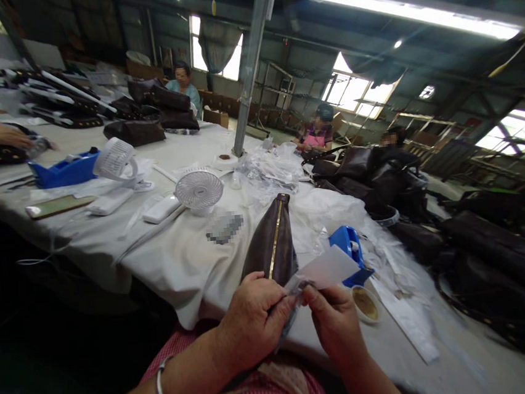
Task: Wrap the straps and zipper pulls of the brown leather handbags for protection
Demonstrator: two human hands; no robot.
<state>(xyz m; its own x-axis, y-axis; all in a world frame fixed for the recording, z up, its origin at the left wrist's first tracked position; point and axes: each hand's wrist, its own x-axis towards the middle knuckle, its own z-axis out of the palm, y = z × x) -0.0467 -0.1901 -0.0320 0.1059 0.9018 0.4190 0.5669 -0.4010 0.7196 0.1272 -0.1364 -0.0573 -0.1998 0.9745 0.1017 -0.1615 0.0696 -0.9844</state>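
Observation:
A dark brown leather bag [262, 246] with a gold zipper lies on the white-covered table, its near end by my lap. My left hand [253, 318] is closed at that near end, fingers curled over the bag and thumb close to a piece of clear plastic. A white, slightly see-through sheet [332, 269] sticks out to the right above both hands. My right hand [337, 320] pinches the crumpled lower edge of this sheet between thumb and forefinger, almost touching the left thumb. The fingertips partly hide what is pinched.
A blue tape dispenser [347, 247] and a round tape roll [366, 305] are to the right. Ahead stand a small white fan [199, 189] and loose plastic bags [269, 168]. Dark bags [496, 267] pile up at right. A co-worker's hand [6, 136] is at far left.

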